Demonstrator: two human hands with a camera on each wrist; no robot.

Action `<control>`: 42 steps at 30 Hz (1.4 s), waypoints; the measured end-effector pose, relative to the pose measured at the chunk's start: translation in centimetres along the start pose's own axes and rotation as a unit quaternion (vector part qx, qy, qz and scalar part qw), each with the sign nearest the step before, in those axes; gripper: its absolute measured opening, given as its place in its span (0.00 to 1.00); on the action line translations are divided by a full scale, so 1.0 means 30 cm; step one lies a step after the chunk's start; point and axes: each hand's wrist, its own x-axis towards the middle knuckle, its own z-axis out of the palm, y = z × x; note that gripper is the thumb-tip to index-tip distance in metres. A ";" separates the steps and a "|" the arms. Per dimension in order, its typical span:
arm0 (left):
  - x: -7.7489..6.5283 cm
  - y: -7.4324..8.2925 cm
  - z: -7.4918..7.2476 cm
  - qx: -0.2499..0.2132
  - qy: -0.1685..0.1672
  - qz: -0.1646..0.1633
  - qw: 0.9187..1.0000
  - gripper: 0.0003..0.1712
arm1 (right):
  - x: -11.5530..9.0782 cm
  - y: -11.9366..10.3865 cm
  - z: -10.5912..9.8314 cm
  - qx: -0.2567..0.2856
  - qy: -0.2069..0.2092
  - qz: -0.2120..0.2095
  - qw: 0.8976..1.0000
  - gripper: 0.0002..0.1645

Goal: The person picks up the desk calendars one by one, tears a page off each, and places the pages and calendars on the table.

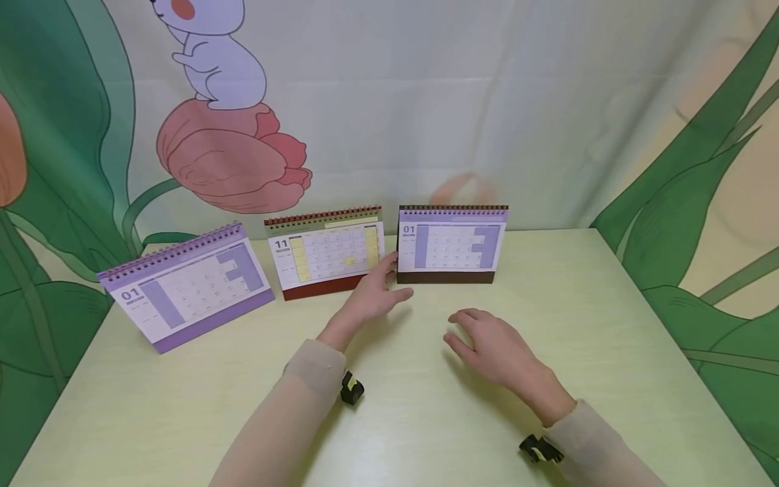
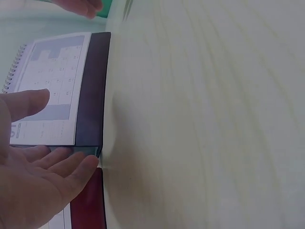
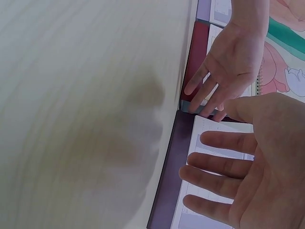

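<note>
A: Where does the brown calendar (image 1: 452, 243) stand?
B: Upright on the worktop (image 1: 389, 433), just beside the left hand (image 1: 376, 292). The fingers reach to its left edge, by the narrow gap next to the red calendar (image 1: 328, 253); whether they touch either one, I cannot tell.
A: How is that hand held?
B: Wide — fingers stretched out, thumb apart from them and in front of the brown calendar's page.
A: And the right hand (image 1: 496, 345)?
B: Wide too, its fingers lightly bent, in front of the brown calendar and apart from it.
A: How many calendars altogether?
B: Three: the brown, the red and, slanted at the far left, the purple calendar (image 1: 190, 287). Two show 01, one shows 11.
A: Anything further out?
B: Two small black devices, one at each wrist — and one printed curtain (image 1: 389, 101) behind.
</note>
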 end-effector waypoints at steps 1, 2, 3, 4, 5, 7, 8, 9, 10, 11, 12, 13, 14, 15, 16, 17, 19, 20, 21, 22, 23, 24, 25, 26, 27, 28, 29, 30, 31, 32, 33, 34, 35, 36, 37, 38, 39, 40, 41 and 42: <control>-0.001 0.001 0.000 -0.006 -0.001 -0.001 1.000 0.48 | 0.001 0.000 0.000 0.000 -0.001 0.000 1.000 0.24; -0.002 0.001 0.001 -0.012 -0.003 -0.002 1.000 0.47 | 0.001 0.000 0.000 0.000 -0.001 0.000 1.000 0.24; -0.004 0.001 0.002 -0.017 -0.004 -0.003 1.000 0.47 | 0.002 0.000 0.001 0.000 -0.001 0.000 1.000 0.24; -0.005 0.001 0.004 -0.019 -0.006 -0.003 1.000 0.46 | 0.002 0.000 0.000 0.001 -0.001 0.000 1.000 0.24; -0.006 0.001 0.005 -0.024 -0.007 0.001 1.000 0.44 | 0.003 0.000 0.000 0.001 -0.001 0.000 1.000 0.24; -0.006 0.001 0.008 -0.033 -0.008 0.004 0.999 0.41 | 0.005 -0.002 -0.001 0.004 0.002 -0.002 1.000 0.25; -0.005 0.001 0.009 -0.036 -0.008 0.007 0.999 0.40 | 0.006 -0.002 -0.001 0.006 0.004 -0.004 1.000 0.25; -0.004 0.001 0.011 -0.036 -0.007 0.008 0.999 0.38 | 0.007 -0.002 -0.001 0.008 0.006 -0.005 1.000 0.26; 0.000 -0.001 0.013 -0.037 -0.006 0.009 0.999 0.36 | 0.007 -0.002 -0.001 0.010 0.009 -0.007 1.000 0.26; 0.004 -0.002 0.014 -0.038 -0.003 0.009 0.999 0.35 | 0.008 -0.002 0.000 0.011 0.012 -0.008 1.000 0.26; 0.009 -0.004 0.016 -0.036 0.001 0.008 0.999 0.35 | 0.009 -0.002 0.000 0.012 0.014 -0.009 1.000 0.27; 0.014 -0.002 0.019 -0.035 0.005 0.008 0.999 0.34 | 0.009 0.000 0.000 0.012 0.017 -0.010 1.000 0.27; 0.020 -0.002 0.023 -0.033 0.009 0.009 0.999 0.33 | 0.008 0.002 0.001 0.013 0.018 -0.010 1.000 0.27; 0.028 -0.003 0.027 -0.029 0.014 0.009 0.999 0.32 | 0.008 0.004 0.001 0.013 0.019 -0.010 1.000 0.27; 0.035 -0.002 0.031 -0.027 0.019 0.010 0.999 0.31 | 0.008 0.006 0.001 0.014 0.019 -0.010 1.000 0.27; 0.041 -0.001 0.034 -0.025 0.024 0.011 0.999 0.31 | 0.007 0.007 0.001 0.014 0.019 -0.010 1.000 0.27; 0.055 -0.001 0.041 -0.019 0.030 0.013 0.999 0.29 | 0.006 0.010 0.002 0.015 0.015 -0.009 1.000 0.27; 0.061 -0.002 0.044 -0.016 0.031 0.014 0.999 0.29 | 0.006 0.011 0.002 0.015 0.013 -0.008 1.000 0.27; 0.068 -0.004 0.046 -0.012 0.032 0.015 0.999 0.30 | 0.005 0.013 0.002 0.015 0.011 -0.008 1.000 0.27; 0.073 -0.004 0.048 -0.008 0.031 0.014 0.999 0.30 | 0.004 0.013 0.002 0.015 0.009 -0.007 1.000 0.27; 0.078 -0.005 0.050 -0.002 0.031 0.014 0.999 0.32 | 0.003 0.014 0.001 0.015 0.007 -0.007 1.000 0.27; 0.083 -0.006 0.051 0.004 0.030 0.013 0.999 0.34 | 0.002 0.015 0.001 0.015 0.006 -0.006 1.000 0.27; 0.086 -0.006 0.052 0.011 0.028 0.011 0.999 0.36 | 0.002 0.014 -0.001 0.015 0.005 -0.005 1.000 0.27; 0.090 -0.005 0.053 0.020 0.027 0.009 0.999 0.37 | 0.001 0.015 -0.002 0.015 0.004 -0.004 1.000 0.27; 0.093 -0.005 0.053 0.028 0.025 0.008 0.999 0.38 | 0.000 0.015 -0.003 0.015 0.003 -0.004 1.000 0.27; 0.096 -0.004 0.053 0.036 0.024 0.008 0.999 0.39 | 0.000 0.014 -0.004 0.016 0.002 -0.003 1.000 0.27; 0.098 -0.003 0.053 0.046 0.022 0.011 0.999 0.39 | 0.000 0.013 -0.005 0.016 0.001 -0.003 1.000 0.27; 0.101 -0.003 0.054 0.056 0.020 0.013 0.998 0.38 | -0.001 0.012 -0.007 0.017 0.000 -0.003 1.000 0.27; 0.104 -0.003 0.054 0.065 0.020 0.018 0.998 0.37 | -0.001 0.012 -0.008 0.017 0.000 -0.003 1.000 0.27; 0.106 -0.003 0.055 0.071 0.019 0.021 0.997 0.36 | -0.002 0.011 -0.009 0.018 -0.002 -0.003 1.000 0.27; 0.109 -0.003 0.056 0.076 0.019 0.024 0.997 0.35 | -0.002 0.010 -0.011 0.019 -0.004 -0.002 1.000 0.27; 0.111 -0.004 0.057 0.083 0.018 0.026 0.996 0.35 | -0.002 0.009 -0.012 0.020 -0.006 -0.001 1.000 0.27; 0.114 -0.005 0.058 0.089 0.019 0.026 0.995 0.35 | -0.002 0.008 -0.013 0.021 -0.008 0.001 1.000 0.27; 0.117 -0.006 0.058 0.094 0.020 0.026 0.995 0.35 | -0.002 0.008 -0.013 0.022 -0.010 0.002 1.000 0.27; 0.119 -0.006 0.058 0.099 0.020 0.026 0.995 0.35 | -0.003 0.008 -0.013 0.022 -0.013 0.003 1.000 0.27; 0.121 -0.007 0.058 0.103 0.019 0.023 0.994 0.35 | -0.002 0.007 -0.015 0.023 -0.016 0.005 1.000 0.27; 0.122 -0.008 0.058 0.108 0.018 0.022 0.994 0.35 | -0.003 0.007 -0.015 0.023 -0.018 0.005 1.000 0.27; 0.125 -0.009 0.058 0.111 0.017 0.020 0.993 0.35 | -0.003 0.008 -0.015 0.024 -0.020 0.006 0.999 0.27; 0.126 -0.011 0.057 0.113 0.017 0.018 0.993 0.35 | -0.004 0.009 -0.015 0.024 -0.021 0.006 0.999 0.27; 0.127 -0.011 0.057 0.114 0.017 0.016 0.993 0.34 | -0.004 0.009 -0.016 0.024 -0.023 0.006 0.999 0.28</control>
